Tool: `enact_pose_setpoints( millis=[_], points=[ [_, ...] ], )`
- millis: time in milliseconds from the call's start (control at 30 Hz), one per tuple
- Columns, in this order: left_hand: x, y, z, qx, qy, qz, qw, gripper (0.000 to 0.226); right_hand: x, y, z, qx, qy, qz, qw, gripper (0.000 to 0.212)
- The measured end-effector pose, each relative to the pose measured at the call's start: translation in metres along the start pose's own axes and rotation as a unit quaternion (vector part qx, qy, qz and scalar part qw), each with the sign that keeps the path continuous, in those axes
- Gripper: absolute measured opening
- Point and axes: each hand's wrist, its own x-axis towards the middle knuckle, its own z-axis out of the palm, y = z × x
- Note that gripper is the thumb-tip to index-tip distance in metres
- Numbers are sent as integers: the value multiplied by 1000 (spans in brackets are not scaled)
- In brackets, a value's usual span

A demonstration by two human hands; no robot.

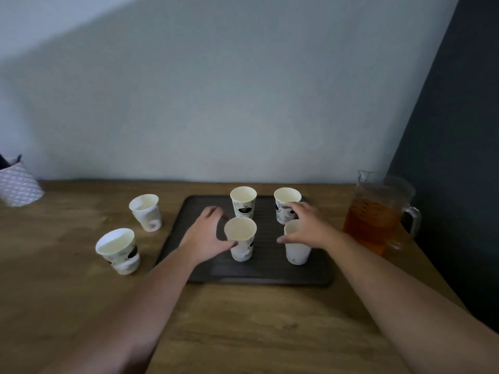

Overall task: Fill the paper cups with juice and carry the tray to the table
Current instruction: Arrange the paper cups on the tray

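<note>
Standing mid-frame on the wooden bench (243, 333), the dark tray (270, 275) carries four paper cups (243, 203) in two rows. The left hand (205, 236) is spread wide beside the front-left cup (242, 252), thumb against its side. The right hand (313, 228) curves around the front-right cup (297, 253); blur hides whether it grips. Two spare cups (145, 213) stand left of the tray, and the juice jug (375, 220) stands to its right.
</note>
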Motion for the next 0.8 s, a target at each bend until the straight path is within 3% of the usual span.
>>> enact_pose_setpoints(
  millis=[367,600,733,800],
  points=[
    [-33,-85,-103,70,101,-92,988,62,51,-117,16,11,-25,-153,988,82],
    [-55,-161,-127,68,17,-172,983,97,107,-203,71,15,-60,-199,978,79],
    [-59,-190,-116,21,-4,-155,988,104,138,-236,108,20,-85,-198,976,81],
    [-60,-200,-109,2,-4,-147,989,93,151,-247,124,15,-92,-195,976,83]
  ],
)
